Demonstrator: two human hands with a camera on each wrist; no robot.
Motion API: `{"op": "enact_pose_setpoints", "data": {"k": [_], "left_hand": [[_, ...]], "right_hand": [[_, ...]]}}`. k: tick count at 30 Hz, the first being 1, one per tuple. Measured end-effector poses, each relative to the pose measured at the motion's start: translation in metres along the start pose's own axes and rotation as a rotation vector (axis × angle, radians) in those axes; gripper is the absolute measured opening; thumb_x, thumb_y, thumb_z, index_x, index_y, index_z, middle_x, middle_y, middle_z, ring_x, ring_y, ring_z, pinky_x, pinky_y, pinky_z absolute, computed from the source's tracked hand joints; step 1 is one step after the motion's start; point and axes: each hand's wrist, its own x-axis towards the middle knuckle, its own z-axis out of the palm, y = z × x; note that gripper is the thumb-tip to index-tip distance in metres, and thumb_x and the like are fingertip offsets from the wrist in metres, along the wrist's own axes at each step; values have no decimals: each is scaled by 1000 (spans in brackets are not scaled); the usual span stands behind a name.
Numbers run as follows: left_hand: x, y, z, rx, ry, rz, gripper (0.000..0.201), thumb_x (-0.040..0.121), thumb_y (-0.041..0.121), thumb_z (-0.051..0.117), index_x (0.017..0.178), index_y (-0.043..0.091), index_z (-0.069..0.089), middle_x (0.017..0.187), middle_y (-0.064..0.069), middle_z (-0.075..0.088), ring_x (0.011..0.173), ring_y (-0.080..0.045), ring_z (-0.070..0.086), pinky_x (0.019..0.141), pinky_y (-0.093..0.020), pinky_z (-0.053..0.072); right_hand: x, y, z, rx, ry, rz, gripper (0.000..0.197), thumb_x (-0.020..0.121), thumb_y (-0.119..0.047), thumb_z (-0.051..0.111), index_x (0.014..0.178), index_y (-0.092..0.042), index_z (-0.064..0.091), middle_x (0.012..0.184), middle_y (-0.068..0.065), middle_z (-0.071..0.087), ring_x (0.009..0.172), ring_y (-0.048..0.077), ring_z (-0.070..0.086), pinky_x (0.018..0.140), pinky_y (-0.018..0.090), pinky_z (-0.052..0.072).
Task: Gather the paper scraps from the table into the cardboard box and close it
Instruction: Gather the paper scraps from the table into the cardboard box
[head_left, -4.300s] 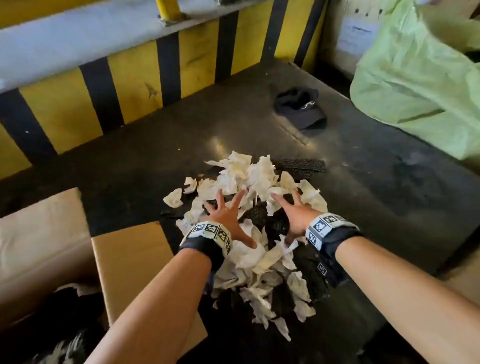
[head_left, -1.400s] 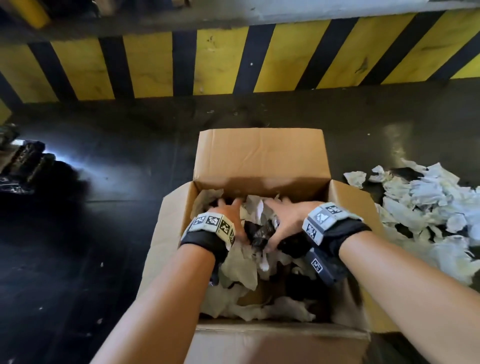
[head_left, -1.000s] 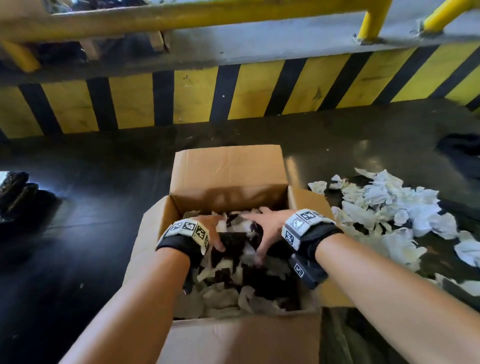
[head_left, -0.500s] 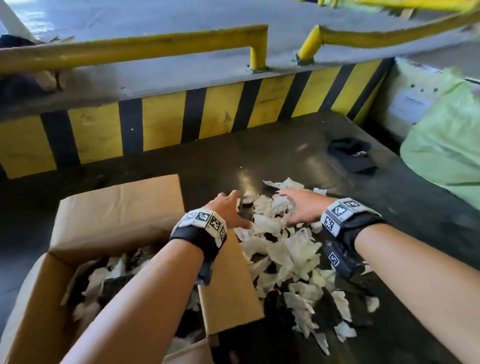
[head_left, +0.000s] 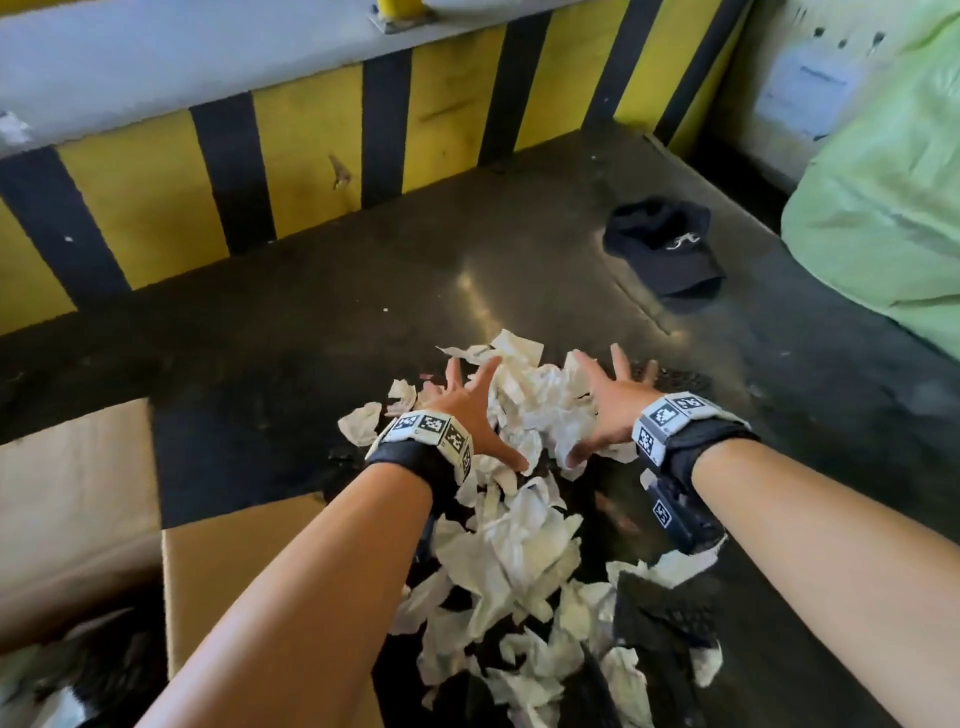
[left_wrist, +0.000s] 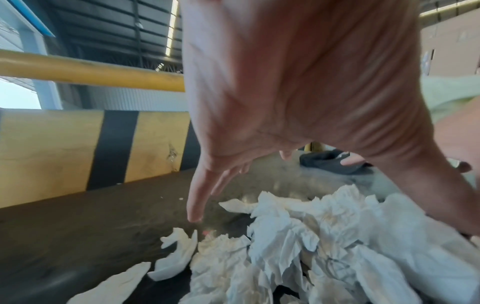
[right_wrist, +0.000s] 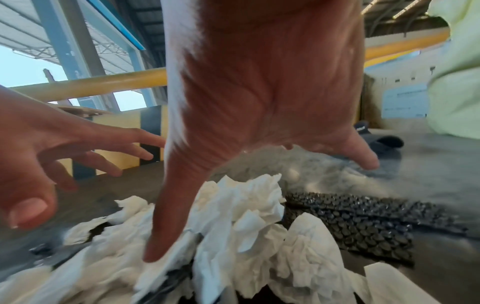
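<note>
The heap of crumpled white paper scraps (head_left: 524, 525) lies on the dark, scuffed worktop (head_left: 291, 322) in front of you, torn into ragged, creased pieces with black bits showing between them. Your left hand (head_left: 467, 410) and your right hand (head_left: 610, 402) are both spread wide, fingers straight and splayed, palms down over the far end of the heap, one on each side; neither is grasping anything. To your left the brown cardboard box (head_left: 218, 561) stands open beside the heap, its near flap (head_left: 78, 483) folded outwards, with a few pale scraps visible in its dark inside at the lower left.

Beyond the heap a dark cap (head_left: 662, 249) lies on the worktop; it carries a small pale mark, too small to read. A pale label on the wall at the upper right is blurred and unreadable. The bands on your wrists bear black-and-white square code markers.

The right wrist view shows a black, bumpy textured mat (right_wrist: 363, 222) lying flat just beside the scraps, which the head view shows only as a dark sliver past your right hand. The left wrist view shows your little finger (left_wrist: 197, 197) pointing down near the worktop, and a yellow rail (left_wrist: 88, 74) above the yellow-and-black striped barrier (left_wrist: 64, 152). A pale green bag (head_left: 883, 197) sits at the far right.
</note>
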Motion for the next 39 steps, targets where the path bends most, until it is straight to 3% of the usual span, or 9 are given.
{"op": "enact_pose_setpoints", "data": {"k": [5, 11, 14, 18, 21, 24, 28, 34, 39], "left_hand": [[67, 3, 12, 37, -5, -37, 134, 51, 85, 75, 150, 58, -12, 165, -7, -25, 147, -58, -10, 109, -76, 25], [107, -6, 39, 72, -78, -46, 120, 58, 90, 65, 149, 62, -9, 166, -5, -24, 148, -56, -6, 110, -76, 19], [110, -5, 55, 46, -3, -18, 110, 61, 80, 74, 150, 57, 12, 167, -8, -3, 148, -52, 9, 108, -68, 31], [105, 2, 64, -52, 118, 93, 77, 76, 49, 82, 142, 32, 45, 144, -14, 35, 126, -42, 46, 103, -48, 43], [94, 3, 70, -182, 126, 145, 56, 82, 29, 80, 133, 24, 56, 129, -12, 47, 113, -36, 59, 98, -42, 50], [74, 5, 67, -237, 128, 165, 46, 84, 28, 78, 127, 24, 60, 118, -9, 52, 106, -32, 60, 95, -42, 51], [41, 6, 45, -284, 219, 217, 48, 79, 29, 84, 122, 24, 63, 110, -9, 54, 97, -30, 60, 90, -42, 53], [-28, 9, -6, -259, 409, 284, 42, 82, 24, 81, 120, 21, 62, 101, 1, 49, 95, -21, 51, 89, -34, 46], [-107, -8, -47, -250, 543, 313, 40, 80, 29, 81, 114, 23, 61, 109, -7, 55, 100, -26, 55, 85, -34, 46]], "right_hand": [[60, 12, 8, 102, -53, 38, 160, 30, -78, 87, 145, -58, -23, 156, 1, -43, 140, 59, -27, 109, 80, 14], [91, 15, 37, 149, -88, 2, 139, 50, -76, 82, 150, -54, -12, 163, 4, -28, 144, 57, -20, 109, 76, 17], [91, 10, 50, 65, 63, -4, 113, 63, -60, 81, 149, -46, 9, 159, 8, 2, 143, 54, 4, 109, 68, 27], [85, 3, 58, 171, 166, -44, 86, 65, -42, 82, 135, -34, 32, 127, 8, 29, 115, 39, 34, 95, 51, 43], [73, -7, 62, 274, 172, -51, 55, 80, -14, 69, 128, -27, 44, 120, 8, 37, 112, 40, 48, 92, 43, 46], [54, -12, 58, 330, 193, -75, 42, 85, 1, 55, 122, -17, 52, 113, 8, 42, 113, 38, 54, 92, 35, 42], [11, -24, 36, 361, 246, -100, 49, 85, -3, 57, 130, -21, 53, 121, 11, 46, 117, 38, 53, 100, 42, 43], [-69, -49, -7, 335, 414, -201, 39, 81, -12, 68, 117, -15, 55, 107, 9, 45, 104, 35, 56, 89, 38, 45], [-136, -88, -29, 303, 549, -285, 42, 77, -14, 76, 115, -14, 57, 103, 9, 47, 101, 35, 56, 88, 36, 45]]}}
